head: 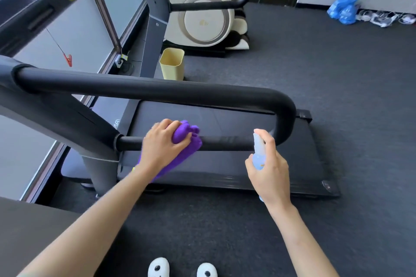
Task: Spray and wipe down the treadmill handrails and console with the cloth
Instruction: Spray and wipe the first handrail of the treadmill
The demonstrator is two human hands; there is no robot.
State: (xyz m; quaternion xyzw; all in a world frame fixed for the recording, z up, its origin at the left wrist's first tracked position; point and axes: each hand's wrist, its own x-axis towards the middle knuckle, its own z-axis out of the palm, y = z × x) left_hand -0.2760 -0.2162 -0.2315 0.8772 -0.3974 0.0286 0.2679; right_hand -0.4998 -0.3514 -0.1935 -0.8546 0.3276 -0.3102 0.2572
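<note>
My bare arms and slippered feet

My left hand (pixel 161 146) and right hand (pixel 269 171) wear no gloves, rings or sleeves; my forearms are bare. On my feet, white fluffy slippers (pixel 182 267) with black dot eyes.

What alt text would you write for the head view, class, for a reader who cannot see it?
A person's left hand presses a purple cloth onto a treadmill's lower handrail, while the right hand holds a small spray bottle beside it. A yellow bin stands on the floor behind.
</note>
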